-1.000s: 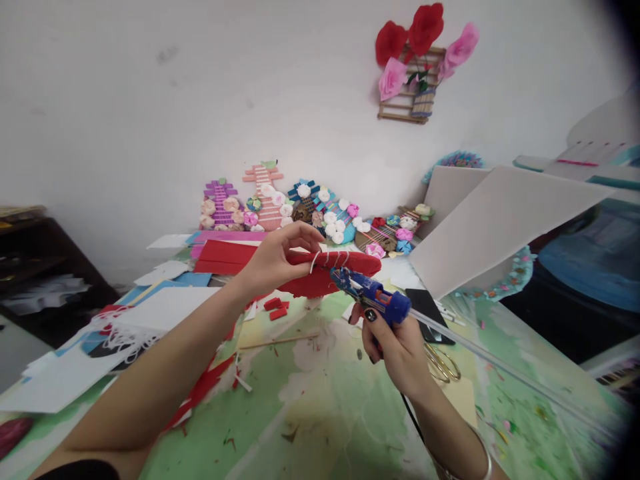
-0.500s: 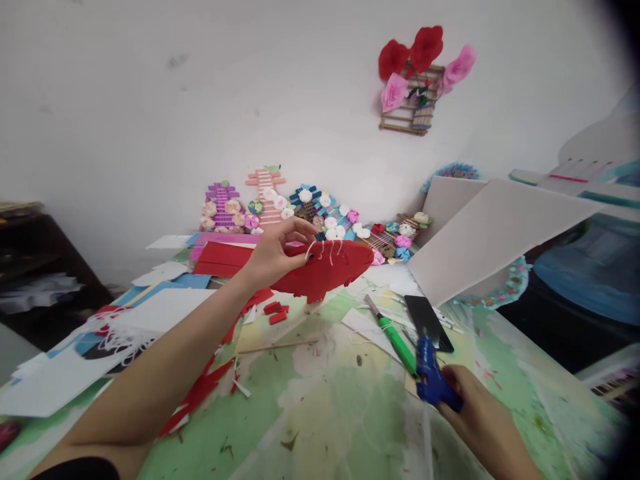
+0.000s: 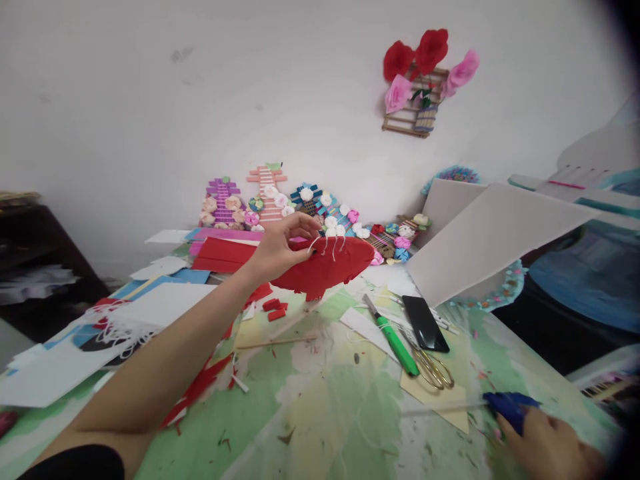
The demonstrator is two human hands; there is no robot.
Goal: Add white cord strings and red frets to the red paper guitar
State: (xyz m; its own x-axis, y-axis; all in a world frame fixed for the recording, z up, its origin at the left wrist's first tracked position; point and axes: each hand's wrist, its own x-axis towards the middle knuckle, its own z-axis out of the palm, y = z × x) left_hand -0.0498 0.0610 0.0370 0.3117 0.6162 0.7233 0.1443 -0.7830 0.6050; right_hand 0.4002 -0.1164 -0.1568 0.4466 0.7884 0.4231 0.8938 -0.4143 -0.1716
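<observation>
My left hand (image 3: 283, 247) pinches the upper edge of a red fish-shaped craft piece (image 3: 325, 267), holding it raised above the table. Short white strings (image 3: 336, 247) hang over its top edge near my thumb. At the lower right, my right hand (image 3: 547, 443) is closed around a blue hot glue gun (image 3: 513, 408), low over the table and blurred by motion. A pale glue stick (image 3: 445, 405) seems to stick out to its left. Small red pieces (image 3: 274, 308) and a thin wooden stick (image 3: 275, 342) lie below the red craft piece.
A green-handled knife (image 3: 399, 345), gold-handled scissors (image 3: 435, 370) and a black phone (image 3: 425, 323) lie right of centre. White sheets (image 3: 165, 303) and red scraps (image 3: 200, 387) cover the left side. Decorated stick crafts (image 3: 267, 193) line the wall; grey boards (image 3: 490, 233) lean at right.
My right hand has carried the glue gun right and down, away from the phone, uncovering the scissors. The gun has turned sideways. My left hand still holds the red craft piece in nearly the same place.
</observation>
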